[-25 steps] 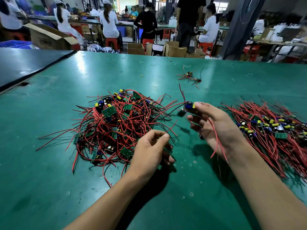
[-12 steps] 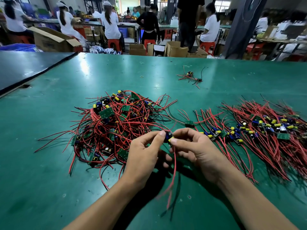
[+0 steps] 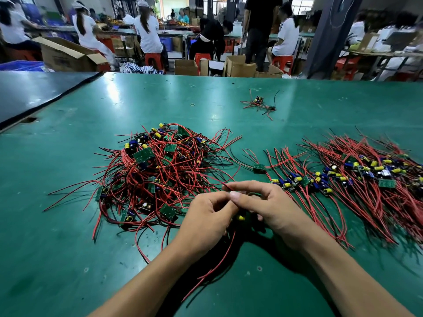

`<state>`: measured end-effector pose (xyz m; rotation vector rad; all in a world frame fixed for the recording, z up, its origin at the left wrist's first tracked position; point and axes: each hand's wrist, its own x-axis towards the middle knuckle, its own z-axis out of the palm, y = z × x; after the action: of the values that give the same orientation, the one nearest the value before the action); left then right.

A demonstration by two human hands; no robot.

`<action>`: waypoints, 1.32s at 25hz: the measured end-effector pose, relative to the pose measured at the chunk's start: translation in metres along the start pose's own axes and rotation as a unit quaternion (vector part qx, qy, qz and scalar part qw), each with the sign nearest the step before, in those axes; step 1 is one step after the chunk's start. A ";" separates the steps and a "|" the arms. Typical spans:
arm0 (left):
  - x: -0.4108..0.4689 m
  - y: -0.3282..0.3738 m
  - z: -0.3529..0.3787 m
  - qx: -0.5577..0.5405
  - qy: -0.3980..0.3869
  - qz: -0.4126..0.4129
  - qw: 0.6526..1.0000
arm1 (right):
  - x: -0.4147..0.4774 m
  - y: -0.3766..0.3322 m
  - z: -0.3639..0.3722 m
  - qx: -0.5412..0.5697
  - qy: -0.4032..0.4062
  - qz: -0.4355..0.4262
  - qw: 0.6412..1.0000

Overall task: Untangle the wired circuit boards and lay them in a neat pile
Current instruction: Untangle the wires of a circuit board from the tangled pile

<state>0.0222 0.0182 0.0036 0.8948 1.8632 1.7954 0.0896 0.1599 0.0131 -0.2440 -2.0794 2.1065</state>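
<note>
Your left hand (image 3: 206, 216) and right hand (image 3: 270, 207) meet above the bench (image 3: 68, 259), the fingers (image 3: 247, 186) of both pinching one wired circuit board (image 3: 240, 217) between the tangled heap (image 3: 160, 175) and the sorted pile (image 3: 366, 179).

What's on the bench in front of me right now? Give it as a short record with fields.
surface: green table
tangled heap: left of centre, boards and red wires knotted
sorted pile: right side, wires lying roughly parallel
held board: between both hands, mostly hidden, red wires trailing toward the camera
left hand: grips the held board
right hand: pinches the held board
stray boards: far side, apart from both piles
</note>
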 end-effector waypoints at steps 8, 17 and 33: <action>0.006 -0.008 -0.002 -0.066 0.037 -0.052 0.996 | 0.009 0.002 -0.009 0.096 0.126 0.044 0.986; 0.010 -0.009 -0.002 -0.072 -0.012 -0.070 0.995 | 0.009 0.002 -0.002 0.110 0.093 0.033 0.989; 0.004 -0.010 0.000 0.074 -0.024 -0.025 0.997 | 0.015 0.003 -0.008 0.072 0.213 0.063 0.972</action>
<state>0.0174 0.0210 -0.0057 0.9248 1.9913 1.6087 0.0767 0.1714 0.0101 -0.7507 -1.6951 2.0339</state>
